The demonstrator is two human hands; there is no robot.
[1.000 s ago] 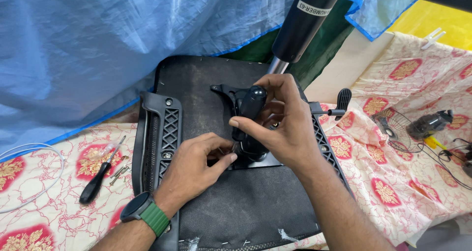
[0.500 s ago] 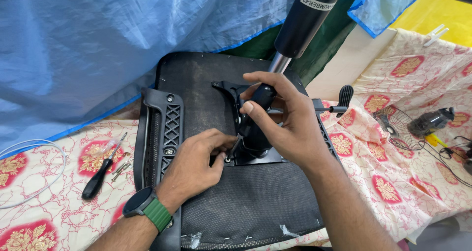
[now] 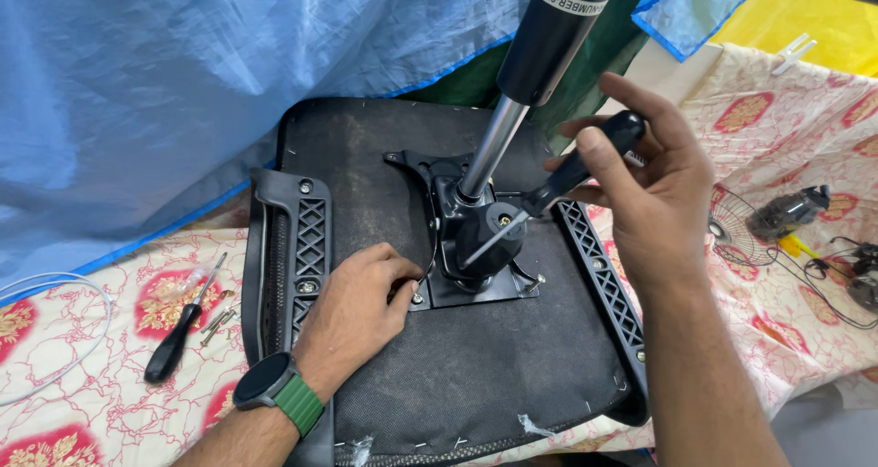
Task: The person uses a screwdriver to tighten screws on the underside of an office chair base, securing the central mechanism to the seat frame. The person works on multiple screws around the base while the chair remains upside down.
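Right hand [image 3: 654, 188] now has its grip closed round a black-handled screwdriver [image 3: 567, 174], which was not in it a second ago; then both hands were bunched on the black mechanism [image 3: 476, 238] at the middle of the upturned chair seat [image 3: 476, 375]. The blade slants down and left, its tip against the mechanism's hub, beside a brass-coloured fitting. Left hand [image 3: 352, 307] has dropped to the seat fabric, fingers curled shut with the tips pinched at the near left corner of the mounting plate [image 3: 457, 293], next to a screw head; whether it holds anything small I cannot tell. Judgement: hand-positioning has given way to tool work, with the plate steadied for it.

A chrome-and-black gas column [image 3: 526, 74] rises from the hub out of the top of the view. Black lattice armrest brackets [image 3: 306, 238] run down each side of the seat.

No counter: the seat lies on a floor cloth [image 3: 91, 403] printed red on cream. On it at left lie a second screwdriver [image 3: 178, 339] and loose screws [image 3: 218, 321], with a white cable [image 3: 55, 339] beyond. At right are a small wire fan guard [image 3: 736, 234] and dark tools with cords. A blue tarpaulin [image 3: 183, 92] hangs behind; yellow sheeting shows at top right.
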